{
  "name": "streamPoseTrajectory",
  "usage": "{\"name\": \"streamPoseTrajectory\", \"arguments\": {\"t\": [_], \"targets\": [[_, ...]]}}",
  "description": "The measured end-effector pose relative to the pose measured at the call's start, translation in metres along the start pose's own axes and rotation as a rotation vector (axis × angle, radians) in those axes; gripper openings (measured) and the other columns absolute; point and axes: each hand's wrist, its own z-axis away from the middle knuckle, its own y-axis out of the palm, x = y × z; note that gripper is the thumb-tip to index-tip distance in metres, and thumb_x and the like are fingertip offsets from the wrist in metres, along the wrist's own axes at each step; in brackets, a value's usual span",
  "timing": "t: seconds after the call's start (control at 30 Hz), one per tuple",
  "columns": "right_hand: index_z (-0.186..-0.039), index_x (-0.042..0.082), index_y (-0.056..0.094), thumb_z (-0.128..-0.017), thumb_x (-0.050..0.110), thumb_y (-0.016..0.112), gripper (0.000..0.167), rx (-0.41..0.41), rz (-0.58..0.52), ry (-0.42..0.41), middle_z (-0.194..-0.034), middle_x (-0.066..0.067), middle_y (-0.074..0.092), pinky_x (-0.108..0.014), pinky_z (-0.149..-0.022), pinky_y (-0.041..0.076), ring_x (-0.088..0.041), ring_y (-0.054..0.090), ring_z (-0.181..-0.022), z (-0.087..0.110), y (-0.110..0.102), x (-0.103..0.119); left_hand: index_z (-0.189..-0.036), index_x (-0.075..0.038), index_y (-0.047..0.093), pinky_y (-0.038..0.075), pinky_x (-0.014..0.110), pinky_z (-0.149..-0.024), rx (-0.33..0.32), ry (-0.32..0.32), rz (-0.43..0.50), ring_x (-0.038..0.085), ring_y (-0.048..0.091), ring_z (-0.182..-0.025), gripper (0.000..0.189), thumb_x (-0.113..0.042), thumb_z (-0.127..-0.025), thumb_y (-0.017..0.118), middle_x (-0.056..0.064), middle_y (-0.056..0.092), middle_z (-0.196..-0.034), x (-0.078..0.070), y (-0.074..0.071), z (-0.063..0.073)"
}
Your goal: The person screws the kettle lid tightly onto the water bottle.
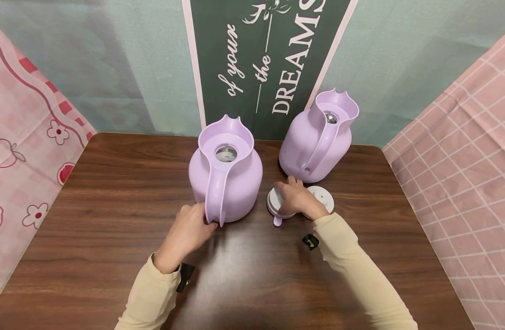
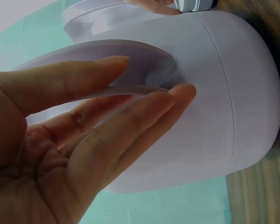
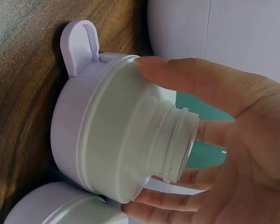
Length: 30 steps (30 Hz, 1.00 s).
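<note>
Currently, I have both forearms, in cream sleeves (image 1: 359, 266), reaching forward over the wooden tabletop (image 1: 252, 298). My left hand (image 1: 188, 231) bends in at the lower end of the handle (image 1: 214, 195) of the left lavender jug (image 1: 246, 185), thumb on one side and fingers curved round the other, pinching it (how firmly, I cannot tell). My right hand (image 1: 299, 199) comes over a white-and-lavender lid (image 3: 112, 135), gripping it with the thumb at one edge and curled fingertips at the opposite one. That lid lies between the jugs, on their near side, its narrow neck pointing toward my palm and its lavender tab (image 1: 278, 222) toward me.

A second lid (image 1: 324, 198) sits just beside it, partly hidden by my right hand. Close beyond my fingertips stands the right jug (image 1: 302, 140), crowding the far side. Behind everything, a dark green lettered panel (image 1: 252, 105) hangs against pale green cloth (image 1: 153, 68).
</note>
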Motion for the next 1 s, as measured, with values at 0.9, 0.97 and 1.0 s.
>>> {"name": "streamPoseTrajectory", "arguments": {"t": [0.9,0.97,1.0], "targets": [[-0.123,0.002,0.050,-0.058,0.024,0.080,0.075,-0.127,-0.071,-0.084,-0.109,-0.026,0.047,-0.047,-0.078,0.042,-0.037,0.048,-0.093,0.022,-0.040,0.009,-0.066,-0.007,0.057,0.042,0.040,-0.053,-0.024,0.019,0.010,0.028,0.054,-0.057,0.013,-0.001,-0.065,0.069,0.006,0.057,-0.059,0.002,0.001,0.000],[-0.122,0.001,0.049,-0.059,0.024,0.079,0.073,-0.128,-0.085,-0.086,-0.110,-0.025,0.046,-0.047,-0.078,0.042,-0.037,0.048,-0.093,0.026,-0.047,0.010,-0.066,-0.008,0.057,0.042,0.039,-0.053,-0.027,0.022,0.013,0.028,0.054,-0.057,0.014,-0.001,-0.065,0.069,0.006,0.057,-0.059,0.002,0.001,0.000],[-0.121,0.001,0.049,-0.060,0.024,0.079,0.072,-0.131,-0.089,-0.087,-0.110,-0.025,0.046,-0.047,-0.078,0.042,-0.037,0.049,-0.093,0.027,-0.052,0.011,-0.066,-0.008,0.057,0.042,0.039,-0.053,-0.027,0.023,0.015,0.027,0.054,-0.057,0.014,-0.001,-0.065,0.069,0.006,0.057,-0.059,0.002,0.001,0.000]]}}
